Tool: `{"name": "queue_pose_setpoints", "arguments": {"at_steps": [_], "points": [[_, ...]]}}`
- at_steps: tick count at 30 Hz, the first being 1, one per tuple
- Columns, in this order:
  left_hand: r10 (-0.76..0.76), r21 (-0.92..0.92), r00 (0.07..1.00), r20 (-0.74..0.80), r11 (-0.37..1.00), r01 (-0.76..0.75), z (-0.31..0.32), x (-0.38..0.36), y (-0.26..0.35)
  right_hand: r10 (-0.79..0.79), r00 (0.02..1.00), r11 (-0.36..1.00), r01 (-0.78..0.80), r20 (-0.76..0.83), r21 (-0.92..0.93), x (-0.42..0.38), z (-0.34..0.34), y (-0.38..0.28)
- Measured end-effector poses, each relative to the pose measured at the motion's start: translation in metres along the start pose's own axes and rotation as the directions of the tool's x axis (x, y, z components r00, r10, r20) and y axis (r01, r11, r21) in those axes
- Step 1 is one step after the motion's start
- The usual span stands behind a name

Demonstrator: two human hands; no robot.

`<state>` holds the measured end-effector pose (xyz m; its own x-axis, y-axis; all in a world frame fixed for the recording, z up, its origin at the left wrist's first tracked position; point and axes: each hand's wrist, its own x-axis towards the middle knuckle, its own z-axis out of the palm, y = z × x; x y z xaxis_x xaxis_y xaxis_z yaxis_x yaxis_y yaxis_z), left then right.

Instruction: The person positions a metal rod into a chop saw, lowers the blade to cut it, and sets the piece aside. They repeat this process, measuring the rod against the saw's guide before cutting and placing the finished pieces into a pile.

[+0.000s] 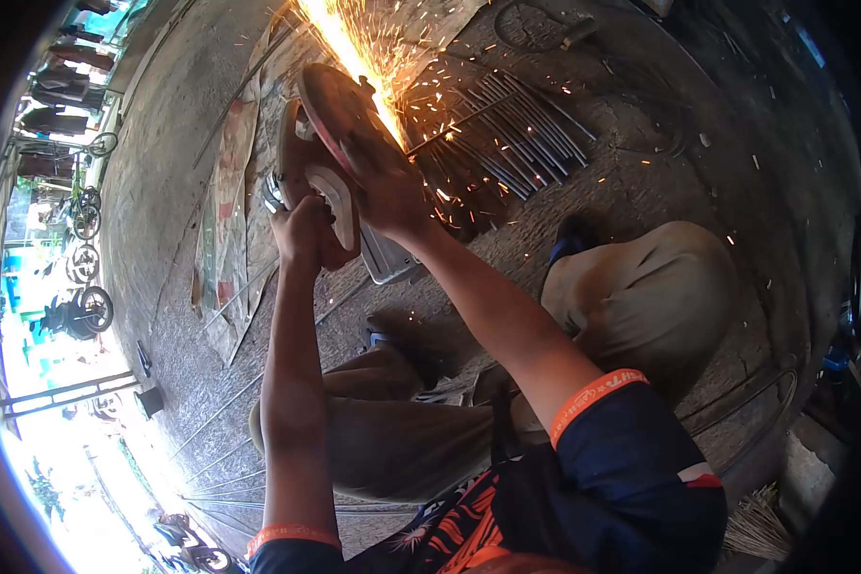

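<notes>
A chop saw [320, 143] with a reddish guard stands on the concrete floor in front of me. My left hand [299, 232] grips its handle from below. My right hand [385, 182] presses on the top of the guard, beside the cutting disc. A thin metal rod [450, 124] lies under the disc, and a stream of orange sparks [349, 43] flies away from the cut. I squat, with my knees on either side of my arms.
A pile of cut metal rods [521, 129] lies on the floor beyond the saw. Long thin rods [225, 407] stretch across the floor at the left. Motorbikes [77, 311] stand outside in bright light. A broom [761, 526] lies at the lower right.
</notes>
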<state>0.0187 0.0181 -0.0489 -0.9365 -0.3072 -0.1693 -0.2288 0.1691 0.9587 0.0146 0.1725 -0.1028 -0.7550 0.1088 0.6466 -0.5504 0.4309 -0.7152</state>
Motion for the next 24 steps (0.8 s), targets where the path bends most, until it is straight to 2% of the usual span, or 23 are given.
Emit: {"name": "queue_pose_setpoints", "arguments": {"at_steps": [2,4,5,7,11,14,16,24], "points": [[0.012,-0.014,1.0,0.005,1.0,-0.012,0.001,-0.002,-0.001,-0.007,1.0,1.0,0.007,-0.005,-0.004,0.0,-0.003,-0.003],[0.025,-0.028,1.0,0.011,0.999,-0.024,0.001,-0.003,-0.001,0.267,0.926,0.952,-0.297,0.267,0.079,-0.001,-0.007,-0.008],[0.025,-0.013,1.0,0.007,1.0,-0.025,0.001,-0.004,0.0,0.268,0.926,0.952,-0.297,0.267,0.077,-0.002,-0.005,-0.005],[0.026,0.0,1.0,0.006,1.0,-0.026,0.003,-0.006,0.002,-0.001,0.996,0.999,0.006,0.092,-0.054,-0.003,-0.002,0.003],[0.048,-0.029,0.999,-0.009,0.998,-0.048,0.006,-0.01,0.003,0.025,0.994,0.995,-0.015,0.105,-0.097,-0.005,0.0,0.003],[0.039,-0.028,0.999,-0.003,0.999,-0.039,0.002,-0.007,-0.001,0.011,0.997,0.999,-0.009,0.079,-0.035,-0.004,0.0,0.003],[0.037,-0.03,0.999,0.001,0.999,-0.037,0.001,-0.004,-0.006,0.006,1.0,1.0,-0.006,0.003,0.025,-0.005,-0.001,0.001],[0.031,0.013,0.999,-0.029,0.999,-0.03,0.003,-0.008,-0.003,0.039,0.999,0.999,-0.039,0.015,0.027,-0.007,0.002,0.002]]}}
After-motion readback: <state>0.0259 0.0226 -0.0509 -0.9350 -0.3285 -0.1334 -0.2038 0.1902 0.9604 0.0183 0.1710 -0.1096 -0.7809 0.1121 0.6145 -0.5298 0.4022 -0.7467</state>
